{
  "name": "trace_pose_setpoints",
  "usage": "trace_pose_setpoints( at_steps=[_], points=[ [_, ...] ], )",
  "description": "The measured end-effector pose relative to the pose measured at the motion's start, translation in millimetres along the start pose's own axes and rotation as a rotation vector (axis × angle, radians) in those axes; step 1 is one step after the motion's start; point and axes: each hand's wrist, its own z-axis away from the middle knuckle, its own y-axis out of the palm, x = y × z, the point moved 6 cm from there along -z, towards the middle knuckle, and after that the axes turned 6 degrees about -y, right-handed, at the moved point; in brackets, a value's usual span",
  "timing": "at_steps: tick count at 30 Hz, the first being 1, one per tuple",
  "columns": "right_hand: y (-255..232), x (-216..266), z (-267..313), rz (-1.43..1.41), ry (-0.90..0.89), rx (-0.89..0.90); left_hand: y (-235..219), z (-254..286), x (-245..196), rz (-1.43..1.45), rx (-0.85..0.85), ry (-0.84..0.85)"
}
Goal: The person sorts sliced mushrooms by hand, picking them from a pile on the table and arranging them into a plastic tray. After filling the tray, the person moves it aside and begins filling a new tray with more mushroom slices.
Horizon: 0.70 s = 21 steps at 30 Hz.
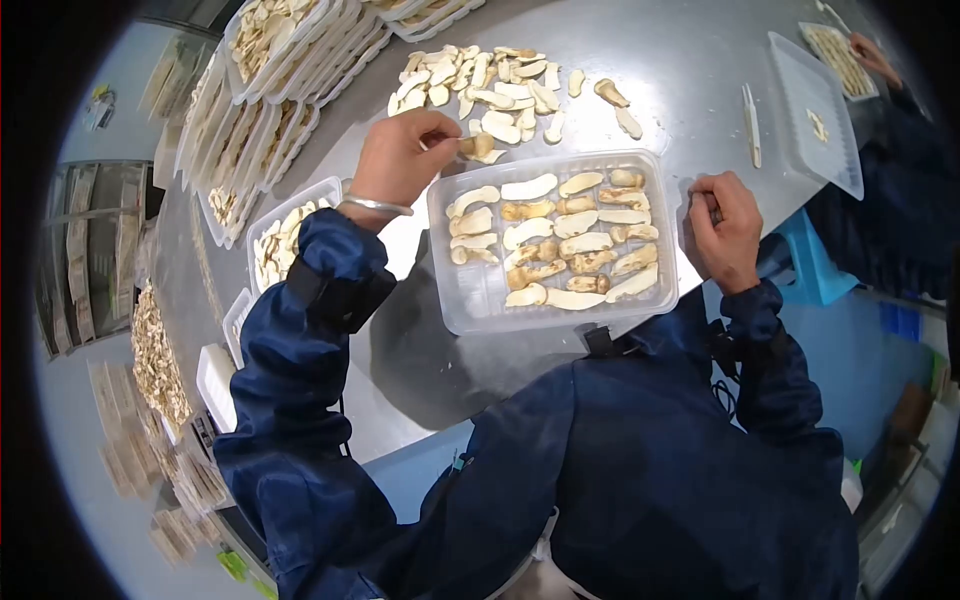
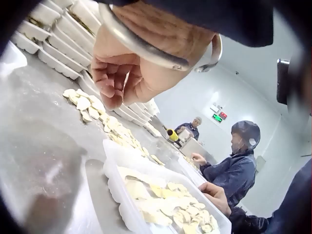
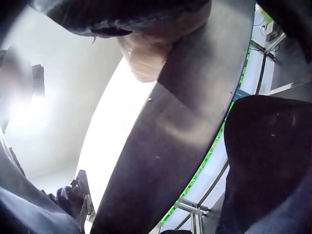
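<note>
At the tray's upper left in the head view, my left hand [image 1: 400,158] pinches a brownish mushroom slice [image 1: 478,147] between thumb and fingers. The left wrist view shows that hand [image 2: 139,61] with its fingers bent; the slice cannot be made out there. Columns of mushroom slices lie in a clear plastic tray [image 1: 445,290]. Beyond it is a loose pile of pale slices [image 1: 515,90]. Right of the tray, my right hand [image 1: 725,230] rests on the table with fingers loosely curled and nothing visible in them; in the right wrist view only part of it [image 3: 148,56] shows.
Stacked trays of slices [image 1: 285,60] stand at the upper left, above another filled tray [image 1: 258,230]. A white-handled tool [image 1: 752,125] lies at the right, beside a nearly bare tray [image 1: 850,160]. Another person's hand [image 1: 873,58] is at a tray in the far right corner.
</note>
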Motion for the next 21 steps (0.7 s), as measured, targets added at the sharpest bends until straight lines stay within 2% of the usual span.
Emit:
trace_pose_setpoints(
  at_steps=[2,3,6,12,18,21],
  points=[
    [-0.1,0.7,-0.9,-0.002,-0.003,0.001,12.6,-14.4,1.2,-0.104,0.067,0.061],
    [0.0,0.7,-1.0,-0.003,-0.005,0.002,17.5,-18.5,6.4,-0.143,0.098,0.003],
    [0.2,-0.6,-1.0,-0.001,-0.006,0.012,23.4,-19.9,7.2,-0.159,0.114,0.000],
    [-0.3,0.0,-0.8,0.000,0.002,0.021,27.9,-21.4,21.0,-0.023,0.199,-0.132],
    [-0.3,0.5,-0.7,0.013,-0.003,0.026,26.3,-19.5,13.6,-0.070,0.160,-0.089],
    [0.0,1.3,-1.4,0.011,-0.003,0.026,34.1,-21.3,7.7,-0.038,0.178,0.028]
  ],
)
